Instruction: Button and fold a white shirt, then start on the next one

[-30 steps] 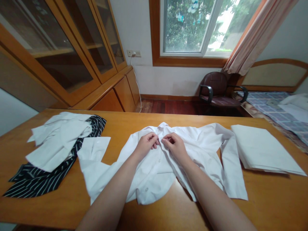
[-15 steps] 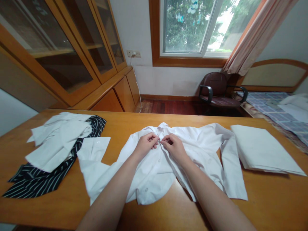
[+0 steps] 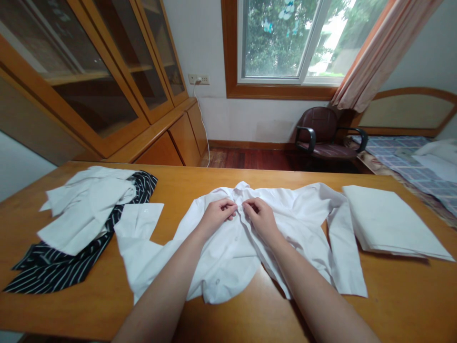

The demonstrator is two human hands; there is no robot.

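Observation:
A white button-up shirt [image 3: 228, 257] lies spread face up on the wooden table [image 3: 400, 295], sleeves out to both sides. My left hand [image 3: 216, 215] and my right hand [image 3: 260, 216] meet near the collar, each with fingers curled and pinching an edge of the shirt's front placket. The fingertips almost touch each other over the top button area. Small buttons show lower down the front.
A heap of white and dark striped garments [image 3: 78, 224] lies at the table's left. A folded white stack [image 3: 389, 221] sits at the right. Beyond the table are wooden cabinets [image 3: 107, 81], a window [image 3: 285, 38], a dark armchair [image 3: 326, 136] and a bed [image 3: 421, 166].
My hands stay at the collar; the fingers have shifted slightly, the right hand edging a little up and right along the placket. The shirt and piles have not moved.

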